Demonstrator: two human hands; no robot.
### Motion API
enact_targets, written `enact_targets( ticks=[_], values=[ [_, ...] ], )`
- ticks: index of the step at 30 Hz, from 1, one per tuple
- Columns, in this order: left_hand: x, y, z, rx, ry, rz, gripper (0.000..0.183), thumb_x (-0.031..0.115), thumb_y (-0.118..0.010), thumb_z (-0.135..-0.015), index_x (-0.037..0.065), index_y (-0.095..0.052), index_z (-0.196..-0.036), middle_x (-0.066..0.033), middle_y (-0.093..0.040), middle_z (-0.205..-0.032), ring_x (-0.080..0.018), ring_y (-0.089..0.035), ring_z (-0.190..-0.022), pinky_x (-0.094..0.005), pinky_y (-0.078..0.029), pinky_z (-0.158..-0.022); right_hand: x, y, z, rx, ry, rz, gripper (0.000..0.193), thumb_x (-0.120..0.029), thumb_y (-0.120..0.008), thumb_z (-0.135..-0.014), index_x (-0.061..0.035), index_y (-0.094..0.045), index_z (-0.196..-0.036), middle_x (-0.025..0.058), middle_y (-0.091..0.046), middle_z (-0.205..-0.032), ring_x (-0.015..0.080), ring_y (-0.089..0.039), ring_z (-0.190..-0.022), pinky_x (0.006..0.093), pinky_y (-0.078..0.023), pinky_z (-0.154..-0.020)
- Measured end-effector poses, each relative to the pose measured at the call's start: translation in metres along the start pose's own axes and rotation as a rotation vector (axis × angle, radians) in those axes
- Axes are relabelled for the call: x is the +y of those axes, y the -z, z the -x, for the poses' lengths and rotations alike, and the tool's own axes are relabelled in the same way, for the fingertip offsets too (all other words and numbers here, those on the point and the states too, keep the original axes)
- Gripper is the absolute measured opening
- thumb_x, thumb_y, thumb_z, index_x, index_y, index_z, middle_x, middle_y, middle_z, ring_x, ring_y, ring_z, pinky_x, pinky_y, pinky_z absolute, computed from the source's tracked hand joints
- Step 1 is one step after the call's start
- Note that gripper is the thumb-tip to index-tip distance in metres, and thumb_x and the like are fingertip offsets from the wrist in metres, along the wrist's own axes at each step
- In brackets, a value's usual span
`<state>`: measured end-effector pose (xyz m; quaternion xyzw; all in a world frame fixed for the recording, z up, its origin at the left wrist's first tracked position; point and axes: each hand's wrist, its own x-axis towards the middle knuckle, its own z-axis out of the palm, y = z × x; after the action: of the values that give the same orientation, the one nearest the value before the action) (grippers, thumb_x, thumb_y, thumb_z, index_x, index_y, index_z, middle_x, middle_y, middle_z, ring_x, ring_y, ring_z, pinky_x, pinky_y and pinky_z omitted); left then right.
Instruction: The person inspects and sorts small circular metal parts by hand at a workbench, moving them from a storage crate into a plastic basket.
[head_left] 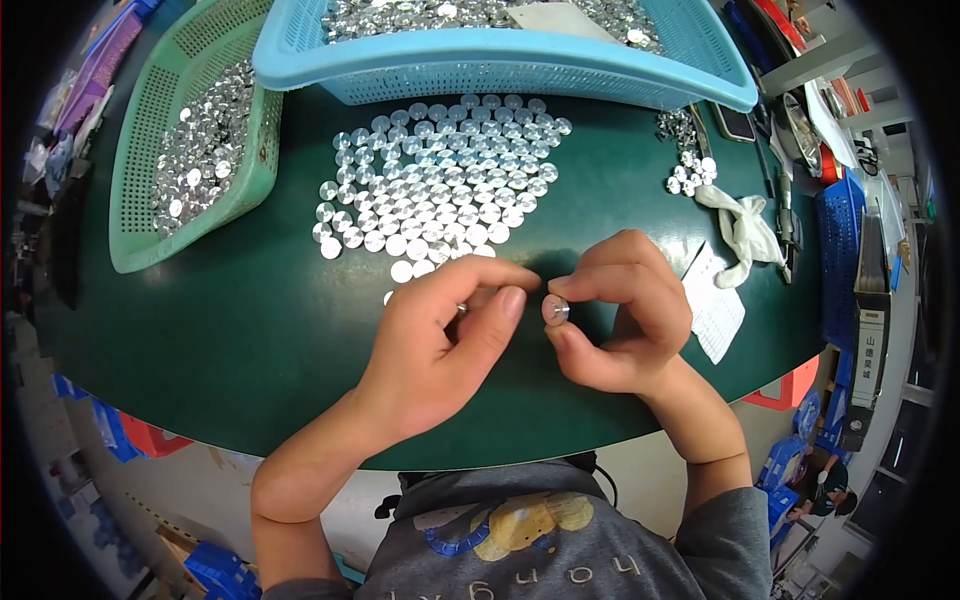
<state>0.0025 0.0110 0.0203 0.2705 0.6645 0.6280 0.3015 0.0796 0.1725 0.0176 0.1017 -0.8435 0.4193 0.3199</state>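
Over the near half of the green table, my right hand (630,320) pinches a small round shiny metal disc (556,309) between thumb and forefinger, tilted so its face shows. Just left of it is my left hand (445,335), its fingers curled in and the thumb close to the forefinger. A small bright spot shows in the curl of that hand; what it is I cannot make out. Beyond my hands, many similar silver discs (440,185) lie flat in rough rows, the nearest ones partly hidden behind my left hand.
A light blue basket (500,62) of metal pieces stands at the back, a green basket (262,160) of them at the left. On the right lie small loose parts (690,172), a phone (737,122), a white cloth glove (745,230) and a paper sheet (718,310).
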Motion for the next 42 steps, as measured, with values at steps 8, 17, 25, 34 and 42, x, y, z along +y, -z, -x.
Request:
enact_targets(
  ticks=[8, 17, 25, 34, 42],
  values=[
    [0.0056, 0.0012, 0.0005, -0.139, 0.174, 0.400, 0.014, 0.016, -0.053, -0.088, 0.003, -0.054, -0.084, 0.0045, -0.050, -0.071, 0.0014, -0.038, -0.059, -0.0154, -0.027, -0.048, 0.0020, -0.0011, -0.0005, -0.002, -0.010, -0.061, 0.025, -0.005, -0.071, -0.057, -0.0002, -0.061, -0.079, 0.0095, -0.056, -0.072, 0.0181, -0.055, -0.062, 0.0254, -0.043, -0.051],
    [0.0018, 0.0014, 0.0015, -0.171, 0.209, 0.493, 0.014, 0.017, -0.054, -0.088, 0.003, -0.053, -0.086, 0.0045, -0.049, -0.070, 0.0015, -0.037, -0.057, -0.0151, -0.027, -0.047, 0.0013, -0.0004, -0.0006, -0.014, -0.054, -0.113, 0.022, -0.008, -0.070, -0.058, 0.0001, -0.062, -0.077, 0.0098, -0.055, -0.071, 0.0181, -0.054, -0.061, 0.0249, -0.042, -0.050],
    [-0.0005, 0.0016, 0.0004, -0.200, 0.251, 0.542, 0.016, 0.020, -0.052, -0.089, 0.004, -0.052, -0.087, 0.0036, -0.047, -0.068, -0.0004, -0.037, -0.051, -0.0158, -0.028, -0.043, 0.0023, 0.0002, 0.0000, -0.017, -0.032, -0.119, 0.022, -0.007, -0.069, -0.059, 0.0012, -0.061, -0.078, 0.0105, -0.055, -0.071, 0.0187, -0.054, -0.061, 0.0252, -0.042, -0.051],
    [0.0011, 0.0026, -0.0012, -0.194, 0.251, 0.607, 0.018, 0.021, -0.050, -0.090, 0.004, -0.052, -0.087, 0.0025, -0.046, -0.070, -0.0015, -0.037, -0.053, -0.0164, -0.030, -0.044, 0.0023, -0.0007, -0.0007, -0.023, 0.001, -0.089, 0.024, -0.005, -0.069, -0.059, 0.0005, -0.062, -0.081, 0.0099, -0.055, -0.072, 0.0186, -0.054, -0.062, 0.0255, -0.042, -0.051],
    [-0.0016, 0.0007, 0.0022, -0.204, 0.245, 0.679, 0.018, 0.022, -0.048, -0.091, 0.003, -0.050, -0.090, 0.0030, -0.045, -0.069, -0.0013, -0.036, -0.053, -0.0165, -0.031, -0.045, 0.0017, -0.0001, -0.0008, -0.022, 0.012, -0.061, 0.025, -0.004, -0.070, -0.058, -0.0005, -0.062, -0.082, 0.0089, -0.056, -0.072, 0.0183, -0.054, -0.062, 0.0256, -0.042, -0.051]
  ],
)
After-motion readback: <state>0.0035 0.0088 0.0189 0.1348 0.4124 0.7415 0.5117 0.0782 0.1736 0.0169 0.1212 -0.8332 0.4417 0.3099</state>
